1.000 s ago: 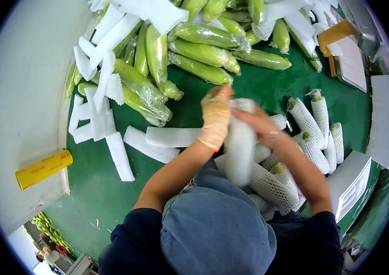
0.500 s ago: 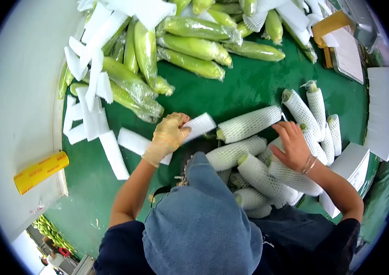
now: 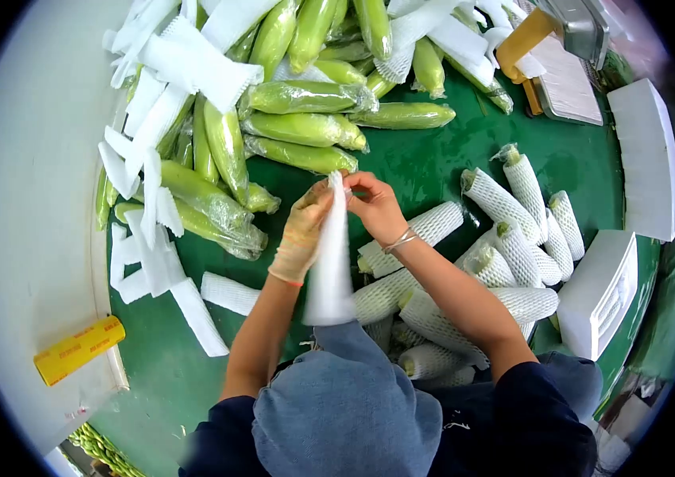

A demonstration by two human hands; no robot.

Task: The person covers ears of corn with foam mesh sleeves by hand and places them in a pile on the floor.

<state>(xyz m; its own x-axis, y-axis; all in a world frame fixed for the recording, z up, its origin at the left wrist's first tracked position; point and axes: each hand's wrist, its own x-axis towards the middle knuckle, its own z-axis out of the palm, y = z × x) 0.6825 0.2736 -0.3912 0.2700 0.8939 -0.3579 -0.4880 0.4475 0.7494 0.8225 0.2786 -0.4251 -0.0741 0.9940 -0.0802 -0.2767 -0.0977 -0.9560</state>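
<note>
Both my hands are up at the middle of the table, pinching the top end of a white foam net sleeve (image 3: 331,270) that hangs down between them, slightly blurred. My left hand (image 3: 303,234) wears a thin pale glove, its fingers closed on the sleeve's left edge. My right hand (image 3: 377,208), bare with a bracelet at the wrist, closes thumb and fingers on the opposite edge. Just beyond lie long green vegetables (image 3: 293,153) in clear film. Under and beside my right forearm are several vegetables in foam net sleeves (image 3: 504,203).
Loose foam sleeves (image 3: 230,294) lie on the green table (image 3: 425,159) at the left. A yellow roll (image 3: 81,350) rests by the white wall. White foam boxes (image 3: 599,294) and a scale (image 3: 564,87) stand at the right. A blue cap (image 3: 345,397) shows at the bottom.
My left hand has lifted the foam sleeve and turned it upright. My right hand has moved left from the sleeved vegetables and now grips the sleeve's end too. The view has shifted.
</note>
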